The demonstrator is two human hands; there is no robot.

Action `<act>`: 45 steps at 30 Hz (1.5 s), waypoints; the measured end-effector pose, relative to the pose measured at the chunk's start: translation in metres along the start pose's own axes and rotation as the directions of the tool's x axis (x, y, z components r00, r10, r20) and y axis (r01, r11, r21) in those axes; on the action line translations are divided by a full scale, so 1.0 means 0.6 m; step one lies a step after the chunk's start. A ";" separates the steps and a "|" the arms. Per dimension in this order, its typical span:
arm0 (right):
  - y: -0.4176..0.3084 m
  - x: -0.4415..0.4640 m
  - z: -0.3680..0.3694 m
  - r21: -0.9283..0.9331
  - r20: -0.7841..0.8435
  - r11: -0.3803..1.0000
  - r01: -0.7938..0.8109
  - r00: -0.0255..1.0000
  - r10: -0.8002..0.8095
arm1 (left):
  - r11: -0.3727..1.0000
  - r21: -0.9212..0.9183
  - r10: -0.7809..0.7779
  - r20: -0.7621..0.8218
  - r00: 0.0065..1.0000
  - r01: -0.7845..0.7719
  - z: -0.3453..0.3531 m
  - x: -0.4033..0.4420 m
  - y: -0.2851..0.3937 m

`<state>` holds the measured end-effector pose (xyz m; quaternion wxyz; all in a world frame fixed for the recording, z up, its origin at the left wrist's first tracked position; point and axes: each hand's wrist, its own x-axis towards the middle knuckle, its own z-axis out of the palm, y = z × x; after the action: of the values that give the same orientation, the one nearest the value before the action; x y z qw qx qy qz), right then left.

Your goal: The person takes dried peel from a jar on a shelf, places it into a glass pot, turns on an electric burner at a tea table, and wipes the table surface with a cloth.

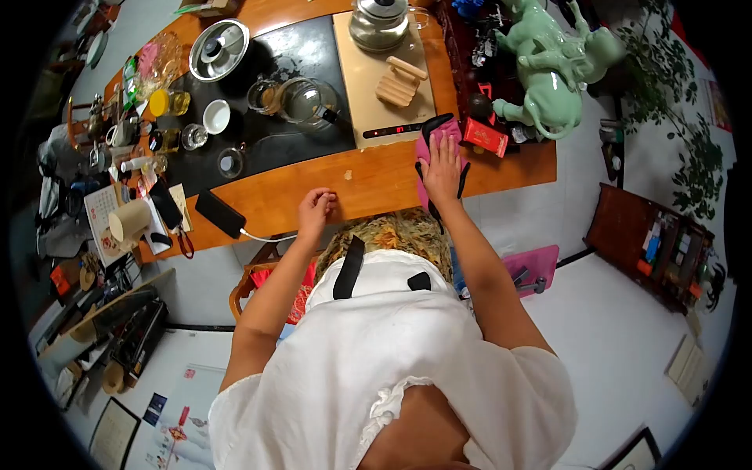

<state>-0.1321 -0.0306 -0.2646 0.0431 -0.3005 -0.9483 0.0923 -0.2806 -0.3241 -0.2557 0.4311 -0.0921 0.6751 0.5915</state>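
My right hand (442, 166) lies flat, fingers stretched out, on a pink cloth item with black edging (425, 154) at the table's front edge. Whether that item is a pouch or a folded cloth I cannot tell. My left hand (316, 208) rests at the front edge of the wooden table (376, 174) with its fingers curled in, and nothing shows in them. Close to its left lies a black phone (220, 213) with a white cable. A small pale scrap (348, 175) sits on the wood between my hands.
Behind my right hand stand a gold electric hot plate (368, 106), a wooden rack (399, 84) and a glass kettle (379, 30). A glass pot (304, 102) and cups occupy the black tray (290, 149). A red box (485, 138) and green elephant figurine (552, 66) are at right.
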 end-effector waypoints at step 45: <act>-0.001 0.063 -0.009 -0.027 0.215 0.995 -0.093 0.972 0.097 | -0.060 0.407 0.215 0.897 0.387 -0.911 0.148 0.005 0.088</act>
<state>-0.1628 -0.0083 -0.2580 -0.0671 -0.3341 -0.9327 0.1185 -0.2738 -0.2301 -0.2133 0.2523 0.6798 0.6565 0.2079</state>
